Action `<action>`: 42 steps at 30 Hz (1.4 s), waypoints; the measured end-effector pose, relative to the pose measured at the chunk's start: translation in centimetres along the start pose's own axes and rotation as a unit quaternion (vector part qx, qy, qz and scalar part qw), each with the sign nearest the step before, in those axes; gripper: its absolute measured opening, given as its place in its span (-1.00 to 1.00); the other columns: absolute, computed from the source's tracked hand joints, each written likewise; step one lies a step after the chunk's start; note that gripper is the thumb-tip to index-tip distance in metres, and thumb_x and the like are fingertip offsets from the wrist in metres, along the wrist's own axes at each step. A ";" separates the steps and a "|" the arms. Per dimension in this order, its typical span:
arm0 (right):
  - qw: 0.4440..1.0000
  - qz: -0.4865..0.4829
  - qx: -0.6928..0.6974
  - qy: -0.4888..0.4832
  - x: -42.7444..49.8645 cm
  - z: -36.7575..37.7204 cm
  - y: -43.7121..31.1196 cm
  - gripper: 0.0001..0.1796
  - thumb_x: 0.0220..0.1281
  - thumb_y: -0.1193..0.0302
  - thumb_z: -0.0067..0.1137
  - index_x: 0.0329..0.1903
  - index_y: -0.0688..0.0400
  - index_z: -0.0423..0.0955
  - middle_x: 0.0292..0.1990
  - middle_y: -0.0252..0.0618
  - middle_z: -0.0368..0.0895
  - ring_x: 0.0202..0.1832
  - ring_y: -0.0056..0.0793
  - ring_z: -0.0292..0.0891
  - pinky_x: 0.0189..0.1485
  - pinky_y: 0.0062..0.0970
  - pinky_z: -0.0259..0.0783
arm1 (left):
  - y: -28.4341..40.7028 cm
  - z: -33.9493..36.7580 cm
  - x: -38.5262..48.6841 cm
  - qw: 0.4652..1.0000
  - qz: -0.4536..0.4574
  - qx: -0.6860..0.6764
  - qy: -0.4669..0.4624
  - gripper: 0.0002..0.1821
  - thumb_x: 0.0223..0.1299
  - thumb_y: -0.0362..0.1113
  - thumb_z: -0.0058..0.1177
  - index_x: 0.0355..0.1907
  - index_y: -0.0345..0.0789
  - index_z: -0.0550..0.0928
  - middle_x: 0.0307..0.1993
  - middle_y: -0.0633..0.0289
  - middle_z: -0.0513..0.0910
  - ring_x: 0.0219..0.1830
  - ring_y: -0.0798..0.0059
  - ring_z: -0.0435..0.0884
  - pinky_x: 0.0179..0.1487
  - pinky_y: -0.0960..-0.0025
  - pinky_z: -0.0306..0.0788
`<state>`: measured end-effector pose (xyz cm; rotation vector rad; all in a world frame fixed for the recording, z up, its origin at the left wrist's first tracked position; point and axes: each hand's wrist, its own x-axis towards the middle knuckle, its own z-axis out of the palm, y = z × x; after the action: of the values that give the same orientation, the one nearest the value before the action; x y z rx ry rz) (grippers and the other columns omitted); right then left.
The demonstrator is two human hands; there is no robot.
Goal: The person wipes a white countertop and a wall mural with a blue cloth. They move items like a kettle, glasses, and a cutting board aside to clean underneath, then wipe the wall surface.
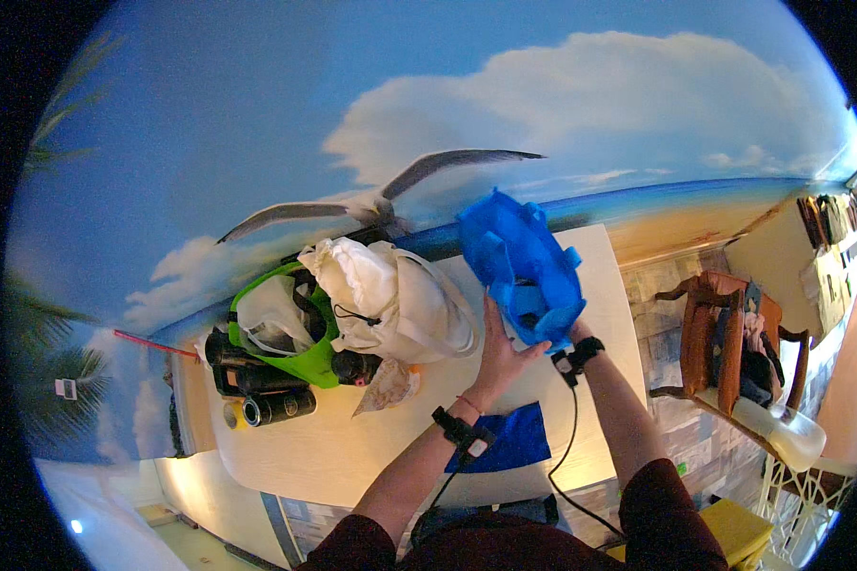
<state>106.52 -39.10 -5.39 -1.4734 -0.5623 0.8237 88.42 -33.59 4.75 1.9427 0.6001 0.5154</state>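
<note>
A blue fabric tote bag [496,239] stands with its mouth facing up, near the table's far right part. Something dark shows inside it, too deep to make out. My left hand [503,350] holds the bag's near left side, thumb along the bottom edge and fingers spread up the side. At the near right corner, my right hand [578,332] is against the bag, its fingers mostly hidden behind the fabric. Between my forearms lies a flat dark blue sheet or cloth [518,439] on the pale table [357,450].
Left of the bag stand a stuffed white drawstring bag [407,307] and a green bag [314,367] holding clear plastic. Black cylindrical containers [278,408] and a crumpled wrapper [382,389] sit nearby. A mural wall borders the far side. A wooden armchair [707,342] stands right.
</note>
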 end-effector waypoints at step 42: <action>0.747 -0.191 -0.615 -0.164 -20.2 7.5 5.9 -0.27 0.30 0.32 0.16 0.51 0.11 0.25 0.57 -0.16 0.15 0.62 -0.07 -0.04 0.61 0.04 -0.08 | -11.7 -1.4 -17.0 0.900 0.000 0.406 -0.157 -0.09 0.25 0.03 0.20 0.58 -0.27 0.20 0.64 0.02 -0.01 0.65 -0.10 -0.10 0.59 -0.24 -0.09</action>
<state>87.40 -50.44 -7.70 -2.2492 -1.8611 0.3028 72.05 -38.59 -6.89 2.7367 0.6608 -0.0984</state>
